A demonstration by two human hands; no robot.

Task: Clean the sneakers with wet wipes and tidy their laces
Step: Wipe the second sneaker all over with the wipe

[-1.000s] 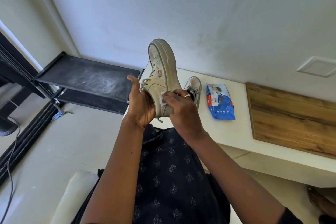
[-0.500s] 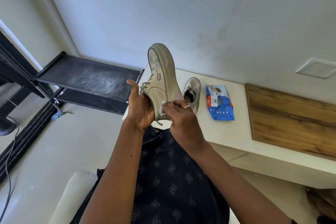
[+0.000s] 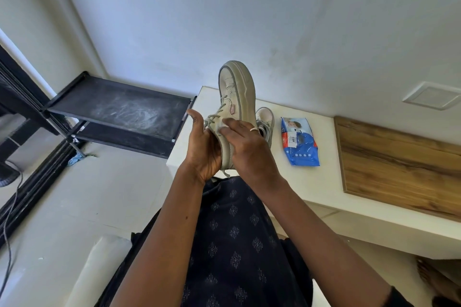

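Note:
A beige sneaker (image 3: 237, 97) is held up in front of me, toe pointing up and sole to the right. My left hand (image 3: 203, 149) grips its heel end from the left, thumb raised by the laces (image 3: 214, 117). My right hand (image 3: 245, 147) presses a small white wet wipe (image 3: 222, 130) against the sneaker's side with its fingers laid over it. The second sneaker (image 3: 266, 122) stands on the white counter (image 3: 311, 182) behind my right hand, partly hidden. A blue pack of wet wipes (image 3: 299, 142) lies on the counter to the right.
A wooden board (image 3: 399, 167) covers the counter's right part. A black metal shelf rack (image 3: 117, 112) stands to the left of the counter. A cable (image 3: 10, 219) runs along the floor at the far left. My dark patterned clothing (image 3: 232, 244) fills the lower middle.
The sneaker has sunk a little lower. My right hand slid up along the sneaker's side with the wipe, its fingers now stretched further over the upper.

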